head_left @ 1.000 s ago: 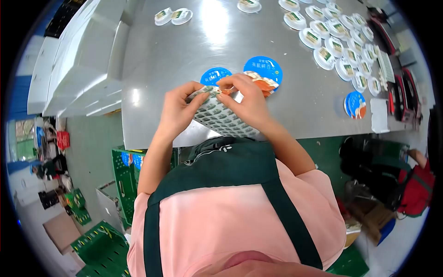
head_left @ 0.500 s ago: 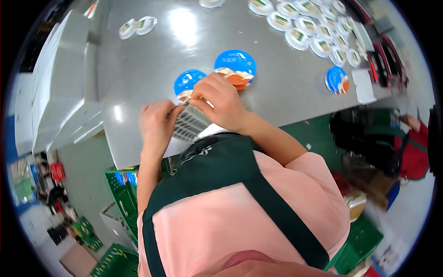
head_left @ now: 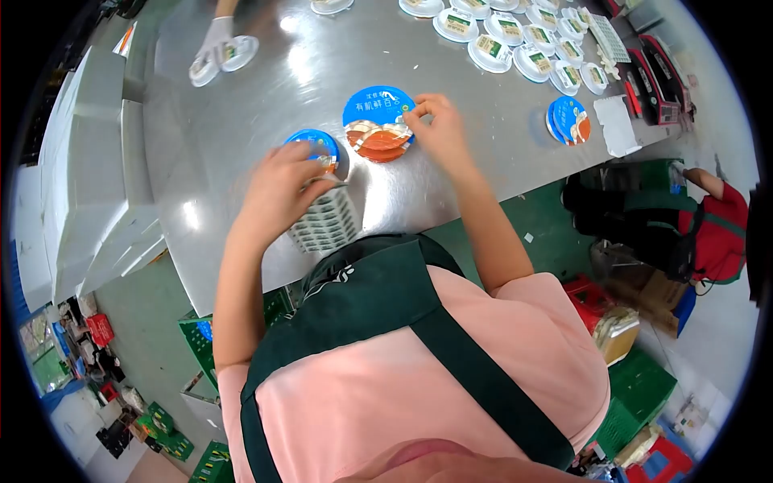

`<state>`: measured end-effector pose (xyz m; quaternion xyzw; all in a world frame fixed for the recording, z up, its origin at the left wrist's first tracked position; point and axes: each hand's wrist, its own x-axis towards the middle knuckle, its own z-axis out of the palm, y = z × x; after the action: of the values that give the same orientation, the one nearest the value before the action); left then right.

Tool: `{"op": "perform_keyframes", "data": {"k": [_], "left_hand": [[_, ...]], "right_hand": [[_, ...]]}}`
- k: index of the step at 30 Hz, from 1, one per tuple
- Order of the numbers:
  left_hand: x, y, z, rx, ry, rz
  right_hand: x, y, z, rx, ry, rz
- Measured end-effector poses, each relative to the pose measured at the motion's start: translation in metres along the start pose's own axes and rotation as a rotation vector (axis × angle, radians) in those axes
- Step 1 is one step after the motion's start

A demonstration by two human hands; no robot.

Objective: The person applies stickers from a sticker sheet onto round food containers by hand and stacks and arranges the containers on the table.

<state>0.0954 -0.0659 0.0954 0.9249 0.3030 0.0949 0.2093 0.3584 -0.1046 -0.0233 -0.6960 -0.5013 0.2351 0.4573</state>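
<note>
Worktop (head_left: 241,121) of bare metal carries the things; clock hours are read from the larger blue lid (head_left: 374,117) near its middle, with twelve at the far edge. Printed with white writing over an orange and white picture, this lid lies flat between the two hands. At its rim, between two and three o'clock, the right hand (head_left: 441,133) reaches in: the thumb touches the edge beside a small green mark, and the grip is slightly spread, with the forefinger curled apart from the thumb.

At eight o'clock is the left hand (head_left: 278,191), its fingers over a smaller blue lid (head_left: 310,138) and partly hiding it. A patterned sheet (head_left: 326,224) slants at seven o'clock, its upper edge against the left thumb; whether that grip is pinching the sheet, I cannot tell.

Towards ten o'clock, a co-worker's gloved hand (head_left: 213,50) touches one of two white packs (head_left: 240,53). Many more round white packs (head_left: 505,28) crowd the two o'clock side, several overlapping. At three o'clock sit some stacked blue lids (head_left: 568,121), with a white paper (head_left: 616,127) just beyond. White boxes (head_left: 84,185) stand at nine o'clock, beside the worktop.
</note>
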Motion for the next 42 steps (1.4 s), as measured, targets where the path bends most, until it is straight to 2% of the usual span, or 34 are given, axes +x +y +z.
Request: {"op": "perform_keyframes", "data": {"k": [1, 3, 7, 9, 13, 15, 16, 18, 19, 21, 23, 25, 27, 30, 32, 34, 36, 38, 41, 42], "left_hand": [[0.014, -0.004, 0.005, 0.001, 0.01, -0.006], [0.034, -0.013, 0.021, -0.037, -0.105, 0.19], [0.051, -0.023, 0.039, -0.075, -0.127, 0.161], [0.052, -0.024, 0.04, -0.11, -0.209, 0.085], [0.052, -0.028, 0.044, -0.12, -0.213, 0.088], [0.049, -0.029, 0.046, -0.157, -0.178, 0.09], [0.048, -0.03, 0.045, -0.157, -0.173, 0.085], [0.044, -0.029, 0.045, -0.177, -0.137, 0.137], [0.04, -0.028, 0.042, -0.179, -0.134, 0.128], [0.03, -0.029, 0.025, -0.231, -0.089, 0.04], [0.001, -0.03, -0.002, -0.274, -0.031, -0.037], [-0.038, -0.025, -0.035, -0.457, 0.067, -0.269], [-0.086, -0.042, -0.051, -0.325, 0.144, -0.324], [-0.137, -0.039, -0.06, -0.302, 0.23, -0.38], [-0.16, -0.032, -0.054, -0.444, 0.305, -0.632], [-0.171, -0.025, -0.042, -0.448, 0.348, -0.663], [-0.18, -0.024, -0.03, -0.462, 0.403, -0.727], [-0.18, -0.021, -0.025, -0.459, 0.399, -0.694], [-0.173, -0.016, -0.021, -0.461, 0.412, -0.636], [-0.17, -0.014, -0.02, -0.474, 0.416, -0.632]], "right_hand": [[0.001, 0.001, 0.003, -0.001, -0.006, -0.01], [0.0, 0.003, 0.009, -0.066, 0.025, -0.074], [-0.003, -0.007, 0.007, -0.152, 0.066, -0.11], [-0.007, -0.007, 0.007, -0.369, -0.008, -0.088], [-0.008, -0.012, 0.007, -0.452, 0.03, -0.051], [-0.003, -0.014, 0.003, -0.148, -0.006, 0.198], [0.0, -0.019, 0.001, -0.148, -0.012, 0.194], [0.007, -0.03, -0.004, -0.163, -0.159, 0.401], [0.006, -0.018, 0.002, -0.165, -0.169, 0.399], [0.007, 0.018, 0.021, -0.214, -0.089, 0.147], [0.012, 0.032, 0.022, -0.158, -0.105, 0.132], [0.01, 0.031, 0.025, -0.102, -0.106, 0.121], [0.007, 0.013, 0.015, -0.135, -0.078, 0.206], [0.002, -0.008, 0.0, -0.057, -0.083, 0.24], [-0.003, -0.018, -0.013, -0.029, -0.163, 0.24], [-0.018, -0.017, -0.016, -0.009, -0.236, 0.24], [-0.04, -0.013, -0.001, 0.041, -0.283, 0.033], [-0.05, -0.042, 0.024, 0.081, -0.342, -0.143], [-0.045, -0.058, 0.076, 0.051, -0.36, -0.18], [-0.038, -0.062, 0.092, -0.041, -0.39, -0.115]]}}
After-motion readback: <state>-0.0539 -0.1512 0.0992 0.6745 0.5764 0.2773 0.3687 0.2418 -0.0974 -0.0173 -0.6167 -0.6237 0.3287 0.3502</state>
